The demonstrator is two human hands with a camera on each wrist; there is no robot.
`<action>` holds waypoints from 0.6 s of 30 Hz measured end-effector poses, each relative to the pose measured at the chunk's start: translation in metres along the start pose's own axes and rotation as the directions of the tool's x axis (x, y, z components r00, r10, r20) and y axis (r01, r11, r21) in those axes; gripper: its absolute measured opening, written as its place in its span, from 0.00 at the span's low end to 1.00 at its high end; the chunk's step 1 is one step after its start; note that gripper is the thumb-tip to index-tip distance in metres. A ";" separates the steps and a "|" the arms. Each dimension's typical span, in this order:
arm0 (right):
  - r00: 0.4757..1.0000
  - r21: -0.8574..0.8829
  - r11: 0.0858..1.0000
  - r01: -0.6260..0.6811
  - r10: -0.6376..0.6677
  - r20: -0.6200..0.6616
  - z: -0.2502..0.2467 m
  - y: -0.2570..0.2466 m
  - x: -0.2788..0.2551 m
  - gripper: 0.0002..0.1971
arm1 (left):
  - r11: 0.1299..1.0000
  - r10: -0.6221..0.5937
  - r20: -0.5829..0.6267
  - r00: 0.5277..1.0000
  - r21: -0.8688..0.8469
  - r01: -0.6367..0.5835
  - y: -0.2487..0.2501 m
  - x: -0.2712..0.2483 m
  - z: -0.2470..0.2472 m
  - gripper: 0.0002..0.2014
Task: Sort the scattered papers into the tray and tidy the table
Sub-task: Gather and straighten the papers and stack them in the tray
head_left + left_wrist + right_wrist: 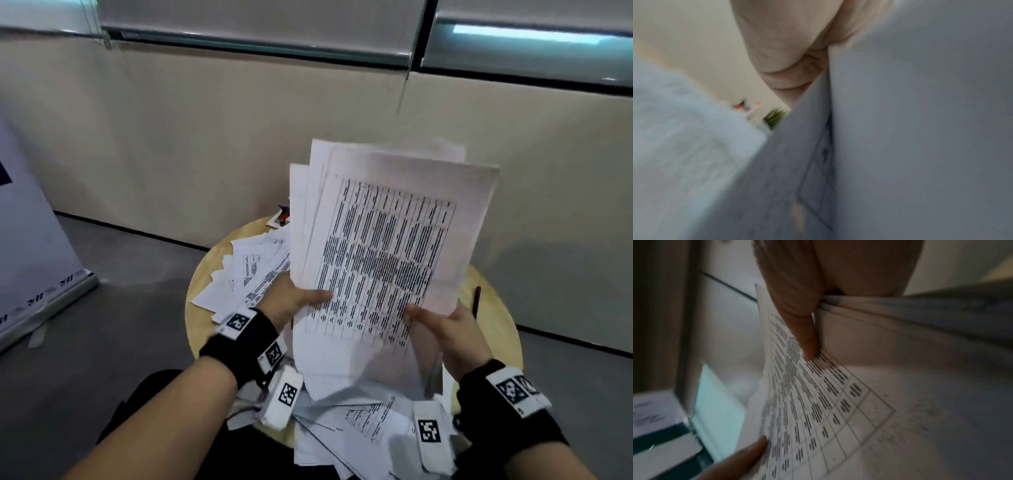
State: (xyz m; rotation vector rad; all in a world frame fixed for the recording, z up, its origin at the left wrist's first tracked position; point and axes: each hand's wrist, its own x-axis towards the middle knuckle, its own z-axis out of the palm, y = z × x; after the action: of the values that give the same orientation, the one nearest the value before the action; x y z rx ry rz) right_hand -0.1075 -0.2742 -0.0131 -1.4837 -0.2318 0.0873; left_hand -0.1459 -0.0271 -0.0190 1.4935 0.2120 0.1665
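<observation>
Clearly midway: left hand (294, 301) and right hand (452, 329) pinch a gathered stack (387, 246), while loose sheets (250, 270) cover the table (493, 308)'s left and near edges, no tray visible.

The head view looks forward and down from above the round counter (205, 270), taking in both wrists and the lifted stack of papers (387, 246) against the wall. The left wrist view sits pressed close along blank sheets, badly blurred, perhaps facing the counter's far side. The right wrist view looks along the thumb (797, 318) onto the printed table, which the head view shares.
</observation>
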 end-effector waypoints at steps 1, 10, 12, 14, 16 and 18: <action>0.999 -0.023 0.998 0.054 -0.054 -0.003 0.001 -0.009 0.001 0.09 | 0.999 0.027 0.011 1.000 0.036 -0.027 0.011 0.002 0.001 0.26; 0.984 0.104 0.981 0.166 -0.158 -0.088 0.009 -0.020 0.001 0.20 | 0.992 0.119 0.061 0.991 0.043 -0.122 0.037 0.003 0.014 0.17; 0.989 0.068 0.988 0.138 -0.133 -0.071 0.012 -0.011 -0.001 0.17 | 0.997 0.080 0.044 0.996 0.007 -0.080 0.026 0.002 0.017 0.15; 0.989 0.057 0.989 0.135 -0.131 -0.074 0.016 -0.009 -0.002 0.17 | 0.997 0.075 0.025 0.997 -0.020 -0.074 0.022 0.001 0.023 0.16; 0.986 0.094 0.985 0.148 -0.139 -0.093 0.017 -0.013 0.001 0.17 | 0.995 0.099 0.016 0.995 -0.033 -0.099 0.026 0.000 0.026 0.15; 0.981 0.123 0.978 0.168 -0.154 -0.117 0.016 -0.023 0.004 0.18 | 0.990 0.130 0.020 0.991 -0.050 -0.129 0.036 0.000 0.028 0.13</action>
State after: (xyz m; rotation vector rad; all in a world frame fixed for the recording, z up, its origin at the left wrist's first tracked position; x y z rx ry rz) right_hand -0.1088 -0.2599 0.0115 -1.3283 -0.2542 -0.1057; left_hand -0.1386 -0.0522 0.0187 1.4606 0.0916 0.2570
